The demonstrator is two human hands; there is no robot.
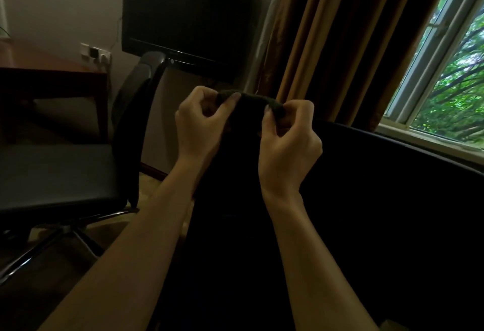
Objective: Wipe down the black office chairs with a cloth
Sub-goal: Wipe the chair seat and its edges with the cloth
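Observation:
A dark cloth (pixel 250 110) hangs between both hands at the centre of the view. My left hand (pixel 201 126) pinches its upper left edge between thumb and fingers. My right hand (pixel 288 142) pinches its upper right edge the same way. The cloth's lower part merges into the dark area below and is hard to make out. One black office chair (pixel 60 170) stands at the left, its seat facing me and its backrest (pixel 136 100) turned edge-on. A second black chair back (pixel 392 199) fills the lower right, right under my hands.
A dark wooden desk (pixel 52 79) stands at the far left behind the chair. A black flat screen (pixel 188 13) hangs on the wall. Brown curtains (pixel 340 42) and a window (pixel 450 73) are at the right. The left chair's metal star base (pixel 52 241) spreads over the floor.

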